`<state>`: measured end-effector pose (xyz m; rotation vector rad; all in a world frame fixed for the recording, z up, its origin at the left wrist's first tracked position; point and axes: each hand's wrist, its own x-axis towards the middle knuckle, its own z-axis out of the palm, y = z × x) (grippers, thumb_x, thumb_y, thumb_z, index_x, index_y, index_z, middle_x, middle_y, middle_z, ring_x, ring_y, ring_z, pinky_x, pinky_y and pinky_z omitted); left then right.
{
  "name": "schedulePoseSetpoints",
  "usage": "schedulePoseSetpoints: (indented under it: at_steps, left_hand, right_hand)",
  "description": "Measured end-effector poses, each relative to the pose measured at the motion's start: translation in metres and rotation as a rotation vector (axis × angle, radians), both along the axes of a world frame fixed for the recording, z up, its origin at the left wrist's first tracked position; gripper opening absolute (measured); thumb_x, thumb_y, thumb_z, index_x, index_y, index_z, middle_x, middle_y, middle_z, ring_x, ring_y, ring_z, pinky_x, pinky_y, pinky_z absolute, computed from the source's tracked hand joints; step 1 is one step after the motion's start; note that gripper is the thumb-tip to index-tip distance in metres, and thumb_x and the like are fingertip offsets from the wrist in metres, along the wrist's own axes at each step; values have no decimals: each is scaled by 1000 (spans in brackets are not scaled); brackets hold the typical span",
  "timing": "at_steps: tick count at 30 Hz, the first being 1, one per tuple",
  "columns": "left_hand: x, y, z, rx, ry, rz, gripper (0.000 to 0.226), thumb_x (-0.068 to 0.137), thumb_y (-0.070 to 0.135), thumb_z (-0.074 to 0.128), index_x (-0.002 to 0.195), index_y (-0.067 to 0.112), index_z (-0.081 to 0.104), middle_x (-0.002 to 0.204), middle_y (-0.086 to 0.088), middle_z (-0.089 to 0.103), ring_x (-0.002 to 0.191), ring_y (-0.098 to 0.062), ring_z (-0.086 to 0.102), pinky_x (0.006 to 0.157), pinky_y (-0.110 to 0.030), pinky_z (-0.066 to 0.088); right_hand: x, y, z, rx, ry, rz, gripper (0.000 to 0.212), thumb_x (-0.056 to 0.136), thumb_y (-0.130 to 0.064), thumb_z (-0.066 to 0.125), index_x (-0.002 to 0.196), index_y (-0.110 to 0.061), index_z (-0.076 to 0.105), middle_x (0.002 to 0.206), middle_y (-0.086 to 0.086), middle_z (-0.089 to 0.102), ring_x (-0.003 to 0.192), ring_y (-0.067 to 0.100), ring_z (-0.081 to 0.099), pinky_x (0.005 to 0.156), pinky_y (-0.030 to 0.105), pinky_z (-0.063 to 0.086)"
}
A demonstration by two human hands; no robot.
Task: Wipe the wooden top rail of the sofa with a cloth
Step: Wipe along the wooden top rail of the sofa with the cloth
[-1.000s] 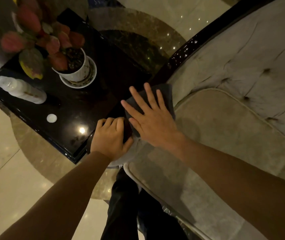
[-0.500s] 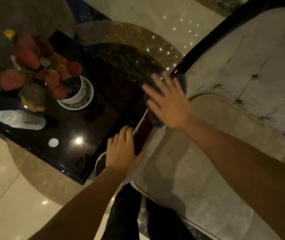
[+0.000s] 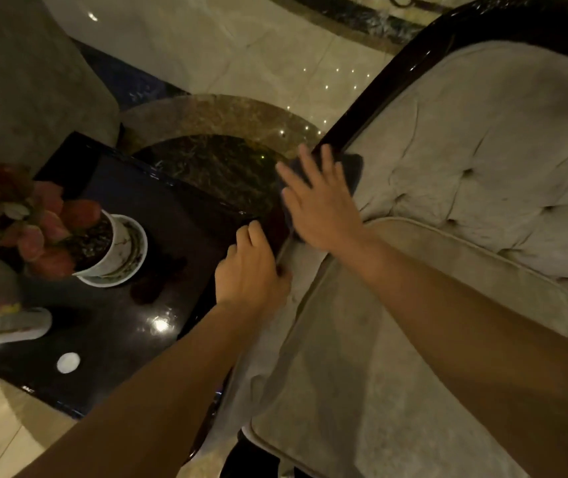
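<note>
A dark glossy wooden rail (image 3: pixel 396 81) runs along the top edge of the beige tufted sofa (image 3: pixel 499 160), from upper right down to the armrest end. My right hand (image 3: pixel 320 201) lies flat, fingers spread, pressing a dark grey cloth (image 3: pixel 351 170) onto the rail. Most of the cloth is hidden under the palm. My left hand (image 3: pixel 251 274) rests just below, fingers curled over the rail's lower end beside the seat cushion (image 3: pixel 379 357).
A black glossy side table (image 3: pixel 137 305) stands left of the sofa. On it are a potted plant with red leaves (image 3: pixel 51 232) in a white pot, a lying plastic bottle (image 3: pixel 6 327) and a small white cap (image 3: pixel 68 362). Another upholstered seat (image 3: pixel 23 84) is upper left. Polished marble floor surrounds everything.
My right hand has slid the cloth up along the rail, away from my left hand. My left hand has kept its grip at the rail's lower end. The view has shifted.
</note>
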<state>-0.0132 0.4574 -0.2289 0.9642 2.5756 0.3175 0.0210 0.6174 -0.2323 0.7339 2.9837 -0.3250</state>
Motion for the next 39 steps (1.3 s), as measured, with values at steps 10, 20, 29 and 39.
schedulePoseSetpoints:
  at_steps: [10,20,29,39]
  left_hand:
    - [-26,97,3,-121,96,-56,78,88,50,64,142,6,28,132,-11,48,116,-32,56,81,-43,51]
    - [-51,180,4,-169,122,-73,66,89,63,53,129,13,38,121,-10,57,104,-35,63,70,-39,42]
    - [-45,190,1,-85,156,-23,52,96,63,38,120,16,39,105,-7,60,88,-36,66,68,-42,43]
    - [-46,189,-1,-60,194,-67,54,99,59,36,130,15,39,116,-5,58,93,-31,67,64,-38,40]
  right_hand:
    - [-18,81,5,121,4,84,53,104,-42,23,154,-28,37,169,11,13,154,43,1,122,58,4]
    - [-22,188,20,386,38,168,52,104,-54,22,145,-37,50,165,8,29,154,42,11,123,58,3]
    - [-1,275,62,461,110,-146,55,104,-54,17,145,-29,45,158,14,37,149,42,25,123,56,11]
    - [-15,230,37,345,29,289,51,104,-48,27,147,-32,49,159,10,41,150,39,26,121,54,17]
